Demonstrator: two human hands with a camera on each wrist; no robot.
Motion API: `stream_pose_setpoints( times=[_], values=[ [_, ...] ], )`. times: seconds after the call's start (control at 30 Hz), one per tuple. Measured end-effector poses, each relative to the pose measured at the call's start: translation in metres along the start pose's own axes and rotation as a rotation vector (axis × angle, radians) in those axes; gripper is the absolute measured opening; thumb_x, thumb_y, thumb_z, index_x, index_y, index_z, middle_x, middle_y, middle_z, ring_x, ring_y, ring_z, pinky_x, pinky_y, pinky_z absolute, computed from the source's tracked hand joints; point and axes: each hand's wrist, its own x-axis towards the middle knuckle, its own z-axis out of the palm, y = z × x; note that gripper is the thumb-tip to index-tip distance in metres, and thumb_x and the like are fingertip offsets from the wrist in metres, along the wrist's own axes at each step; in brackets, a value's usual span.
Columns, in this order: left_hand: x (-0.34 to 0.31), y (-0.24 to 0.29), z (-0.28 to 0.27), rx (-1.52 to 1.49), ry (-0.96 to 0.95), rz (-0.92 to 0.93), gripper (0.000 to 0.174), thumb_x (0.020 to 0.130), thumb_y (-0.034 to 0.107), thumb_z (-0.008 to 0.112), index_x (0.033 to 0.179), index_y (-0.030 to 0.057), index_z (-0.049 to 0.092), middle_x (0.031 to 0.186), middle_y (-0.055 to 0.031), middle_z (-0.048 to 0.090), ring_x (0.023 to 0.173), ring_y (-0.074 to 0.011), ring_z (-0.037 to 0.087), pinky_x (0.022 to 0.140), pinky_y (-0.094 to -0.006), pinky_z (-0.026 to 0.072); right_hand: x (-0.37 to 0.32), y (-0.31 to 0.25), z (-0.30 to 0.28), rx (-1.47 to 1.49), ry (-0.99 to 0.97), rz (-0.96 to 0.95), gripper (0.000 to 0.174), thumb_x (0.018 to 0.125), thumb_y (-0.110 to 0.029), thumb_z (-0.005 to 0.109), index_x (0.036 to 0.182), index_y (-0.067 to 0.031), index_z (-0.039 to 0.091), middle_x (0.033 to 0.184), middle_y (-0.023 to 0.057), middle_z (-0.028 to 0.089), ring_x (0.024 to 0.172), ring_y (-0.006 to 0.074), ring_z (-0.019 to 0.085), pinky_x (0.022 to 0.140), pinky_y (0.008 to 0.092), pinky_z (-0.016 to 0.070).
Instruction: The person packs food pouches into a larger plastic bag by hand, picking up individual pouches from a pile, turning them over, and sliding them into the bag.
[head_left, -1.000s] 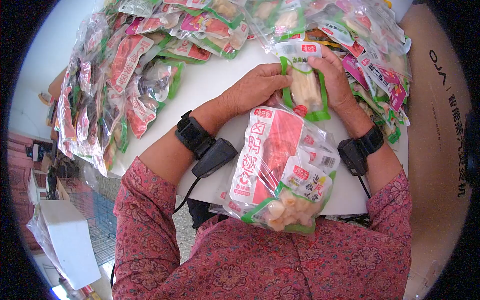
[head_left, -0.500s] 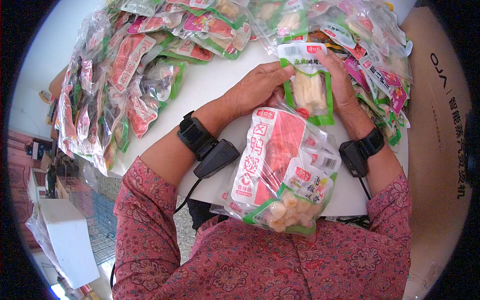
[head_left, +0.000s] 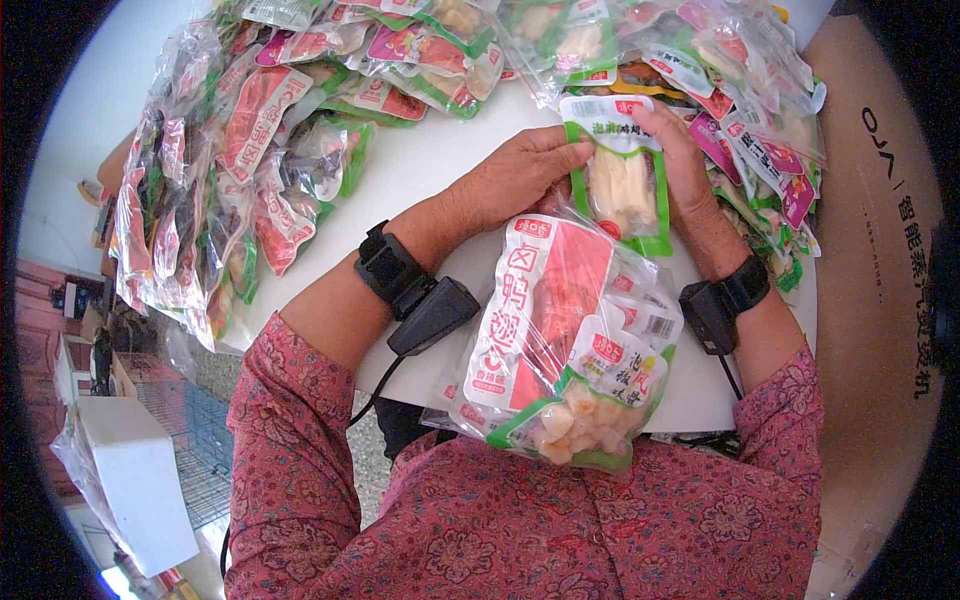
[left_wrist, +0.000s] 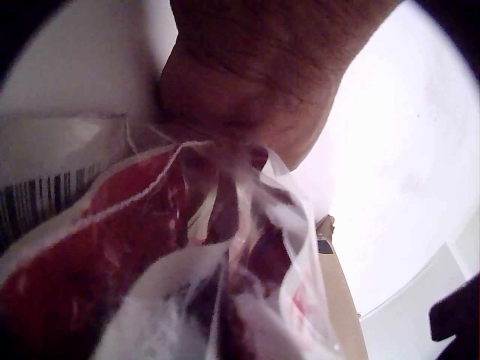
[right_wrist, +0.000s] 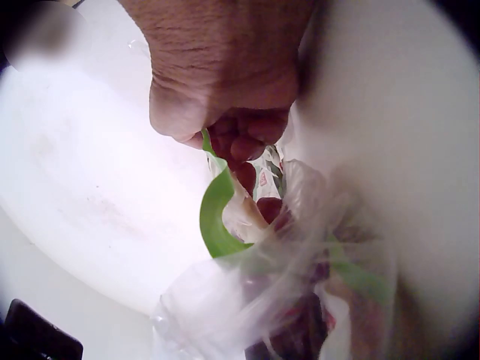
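In the head view, a green-edged vacuum packet point(head_left: 622, 190) of pale food stands between both hands, just above a clear plastic bag point(head_left: 640, 285). My right hand point(head_left: 685, 170) holds the packet along its right side, thumb near the top; the right wrist view has its fingers point(right_wrist: 247, 146) curled behind the green edge. My left hand point(head_left: 515, 178) grips the bag's gathered mouth, its thumb at the packet's left edge and its other fingers mostly hidden. Inside the bag are a red-and-white packet point(head_left: 540, 310) and a green-edged packet of pale chunks point(head_left: 585, 415).
Bagged food packets lie heaped on the white table point(head_left: 400, 180) at the left point(head_left: 200, 190) and at the back right point(head_left: 745, 110). A large cardboard box point(head_left: 880, 300) stands along the right side. A white box point(head_left: 140, 480) and a wire cage point(head_left: 195, 440) are at lower left.
The green-edged packet between the hands has shifted slightly right and toward the body. My right thumb has slid from its front toward its upper right edge. The bag has barely moved.
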Motion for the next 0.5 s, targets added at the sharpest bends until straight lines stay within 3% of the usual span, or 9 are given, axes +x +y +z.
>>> stream_pose_setpoints(
  times=[0.5],
  values=[
    [0.0023, -0.0034, -0.0050, -0.042, -0.053, -0.051, 0.024, 0.088, 0.022, 0.049, 0.100, 0.0030, 0.055, 0.078, 0.0031, 0.056, 0.055, -0.0001, 0.046, 0.046, -0.0154, 0.0384, -0.0023, -0.0050, 0.0050, -0.157, 0.023, -0.050, 0.031, 0.081, -0.022, 0.048, 0.102, -0.0009, 0.054, 0.094, 0.0066, 0.059, 0.087, 0.0140, 0.054, 0.081, 0.0248, 0.0401]
  ],
)
